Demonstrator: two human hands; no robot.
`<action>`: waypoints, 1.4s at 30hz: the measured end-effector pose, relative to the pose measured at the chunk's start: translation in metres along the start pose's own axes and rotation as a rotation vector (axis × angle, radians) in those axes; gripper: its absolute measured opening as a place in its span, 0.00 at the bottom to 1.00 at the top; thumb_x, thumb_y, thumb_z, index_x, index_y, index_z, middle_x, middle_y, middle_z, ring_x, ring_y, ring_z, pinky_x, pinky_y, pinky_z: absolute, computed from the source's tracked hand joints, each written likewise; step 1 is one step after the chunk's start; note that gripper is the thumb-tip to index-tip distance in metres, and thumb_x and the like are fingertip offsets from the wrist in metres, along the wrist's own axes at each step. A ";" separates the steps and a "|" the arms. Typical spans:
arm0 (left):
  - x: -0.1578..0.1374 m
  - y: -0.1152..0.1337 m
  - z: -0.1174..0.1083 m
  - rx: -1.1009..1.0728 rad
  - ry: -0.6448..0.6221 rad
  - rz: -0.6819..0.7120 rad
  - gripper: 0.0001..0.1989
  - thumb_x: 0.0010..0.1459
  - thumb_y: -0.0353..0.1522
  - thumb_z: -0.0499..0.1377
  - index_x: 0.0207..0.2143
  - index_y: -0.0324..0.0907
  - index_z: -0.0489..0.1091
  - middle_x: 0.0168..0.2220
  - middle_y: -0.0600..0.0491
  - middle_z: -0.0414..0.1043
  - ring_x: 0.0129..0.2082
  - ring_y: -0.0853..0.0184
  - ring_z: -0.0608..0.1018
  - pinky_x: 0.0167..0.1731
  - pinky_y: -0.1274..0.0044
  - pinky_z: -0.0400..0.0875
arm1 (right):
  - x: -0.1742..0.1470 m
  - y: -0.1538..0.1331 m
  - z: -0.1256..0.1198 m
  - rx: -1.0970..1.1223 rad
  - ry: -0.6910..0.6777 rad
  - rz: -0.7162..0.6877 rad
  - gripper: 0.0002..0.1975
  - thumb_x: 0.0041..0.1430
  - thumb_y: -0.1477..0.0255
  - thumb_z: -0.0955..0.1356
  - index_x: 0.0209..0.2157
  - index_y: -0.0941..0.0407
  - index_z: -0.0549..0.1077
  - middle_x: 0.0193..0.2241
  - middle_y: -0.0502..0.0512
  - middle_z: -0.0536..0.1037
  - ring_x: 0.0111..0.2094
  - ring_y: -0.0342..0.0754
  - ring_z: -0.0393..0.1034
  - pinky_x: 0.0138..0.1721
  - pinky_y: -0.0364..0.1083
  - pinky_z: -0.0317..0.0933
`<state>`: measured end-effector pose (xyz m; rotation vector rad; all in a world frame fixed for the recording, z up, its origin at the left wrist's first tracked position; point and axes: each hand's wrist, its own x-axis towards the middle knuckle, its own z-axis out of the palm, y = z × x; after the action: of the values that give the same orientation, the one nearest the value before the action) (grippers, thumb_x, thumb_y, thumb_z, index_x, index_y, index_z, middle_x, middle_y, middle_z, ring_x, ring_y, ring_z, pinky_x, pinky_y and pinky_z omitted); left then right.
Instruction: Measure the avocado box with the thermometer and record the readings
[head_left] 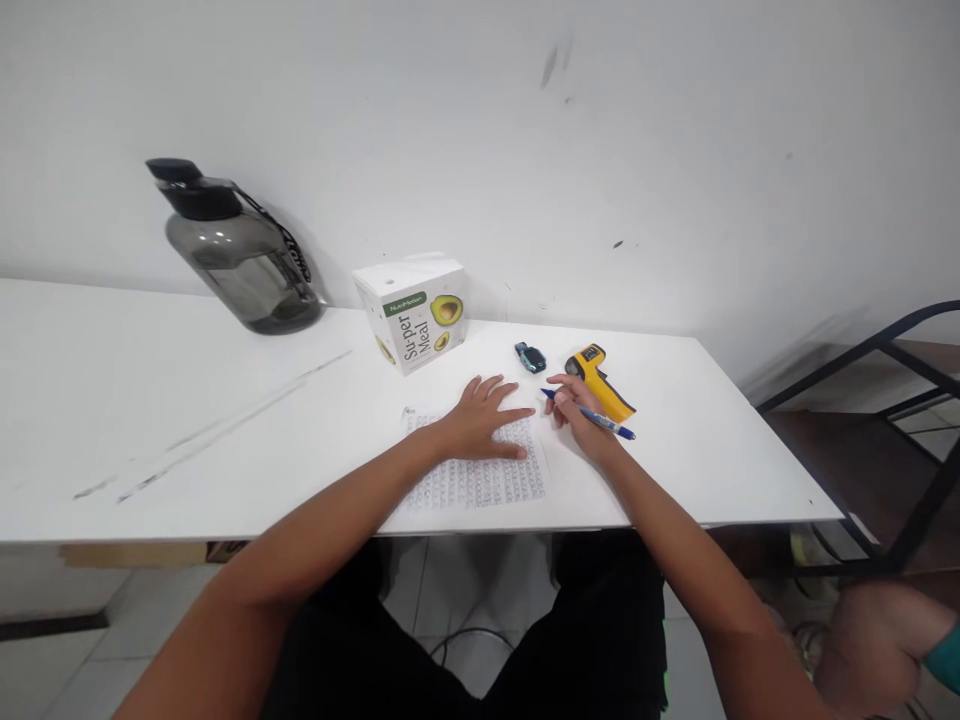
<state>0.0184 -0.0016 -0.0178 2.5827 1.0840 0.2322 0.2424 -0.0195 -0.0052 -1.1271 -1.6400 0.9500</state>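
My left hand (487, 420) lies flat with its fingers spread over the upper part of a sheet of paper (476, 483) covered in rows of small dark marks. Part of the sheet is hidden under that hand and wrist. In my right hand (577, 412) is a blue pen (600, 421), held between thumb and fingers. Its tip points up and left, just past the sheet's upper right corner. Beyond the right hand lies a yellow infrared thermometer gun (606, 390). A small dark watch-like device (532, 358) rests on the table further back, left of the thermometer.
On the white table (187, 430), a white and green box with avocado pictures (412, 315) stands near the wall. A large grey water bottle (247, 265) is at the back left. A black-framed rack (862, 400) stands right of the table. Someone's bare limb (877, 640) shows at lower right.
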 end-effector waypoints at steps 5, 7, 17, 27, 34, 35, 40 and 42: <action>-0.001 -0.003 -0.002 0.009 -0.025 -0.024 0.40 0.52 0.62 0.50 0.64 0.62 0.54 0.71 0.51 0.39 0.70 0.45 0.36 0.63 0.48 0.29 | -0.002 -0.003 0.003 -0.034 -0.195 0.016 0.17 0.61 0.58 0.63 0.31 0.56 0.74 0.22 0.49 0.72 0.24 0.43 0.63 0.30 0.44 0.59; -0.001 -0.003 -0.003 0.001 -0.016 -0.023 0.40 0.51 0.62 0.51 0.64 0.61 0.55 0.71 0.50 0.39 0.70 0.45 0.38 0.63 0.49 0.30 | -0.002 -0.004 0.005 -0.071 -0.225 0.026 0.19 0.62 0.58 0.62 0.29 0.56 0.75 0.19 0.48 0.70 0.24 0.43 0.64 0.30 0.44 0.59; -0.002 -0.001 -0.004 0.033 -0.045 -0.039 0.44 0.51 0.64 0.48 0.66 0.56 0.52 0.71 0.50 0.39 0.70 0.48 0.39 0.64 0.52 0.32 | 0.001 -0.002 0.011 -0.269 -0.129 0.120 0.18 0.59 0.60 0.64 0.22 0.56 0.74 0.24 0.54 0.78 0.29 0.48 0.71 0.31 0.45 0.61; -0.002 -0.001 -0.004 0.025 -0.042 -0.038 0.44 0.51 0.64 0.48 0.66 0.56 0.52 0.71 0.49 0.39 0.70 0.48 0.39 0.64 0.52 0.34 | 0.002 -0.001 0.011 -0.270 -0.133 0.118 0.17 0.59 0.61 0.64 0.23 0.56 0.75 0.24 0.53 0.78 0.30 0.49 0.71 0.32 0.46 0.61; -0.002 -0.001 -0.004 0.024 -0.038 -0.033 0.44 0.51 0.64 0.48 0.66 0.56 0.52 0.71 0.49 0.39 0.70 0.47 0.39 0.64 0.52 0.34 | 0.002 0.001 0.009 -0.255 -0.165 0.107 0.16 0.59 0.63 0.64 0.23 0.55 0.74 0.26 0.53 0.79 0.31 0.49 0.73 0.34 0.46 0.63; -0.002 -0.002 -0.004 0.024 -0.039 -0.030 0.44 0.51 0.64 0.48 0.66 0.56 0.52 0.71 0.49 0.39 0.70 0.48 0.39 0.64 0.52 0.34 | 0.002 0.001 0.009 -0.255 -0.160 0.109 0.16 0.59 0.62 0.64 0.23 0.55 0.75 0.26 0.53 0.79 0.32 0.49 0.73 0.35 0.46 0.63; -0.002 -0.001 -0.004 0.025 -0.051 -0.032 0.44 0.51 0.64 0.48 0.66 0.56 0.51 0.71 0.50 0.38 0.70 0.48 0.39 0.64 0.52 0.34 | 0.001 -0.001 0.010 -0.268 -0.135 0.111 0.17 0.60 0.62 0.64 0.24 0.55 0.75 0.26 0.53 0.78 0.31 0.49 0.72 0.34 0.46 0.62; -0.002 -0.001 -0.005 0.024 -0.055 -0.032 0.44 0.51 0.64 0.47 0.66 0.57 0.51 0.71 0.50 0.38 0.70 0.47 0.39 0.64 0.52 0.34 | 0.001 -0.001 0.010 -0.275 -0.126 0.106 0.17 0.60 0.62 0.64 0.23 0.55 0.74 0.25 0.52 0.78 0.30 0.48 0.71 0.33 0.46 0.61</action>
<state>0.0152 -0.0015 -0.0136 2.5746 1.1145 0.1403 0.2319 -0.0196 -0.0070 -1.3734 -1.8713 0.8956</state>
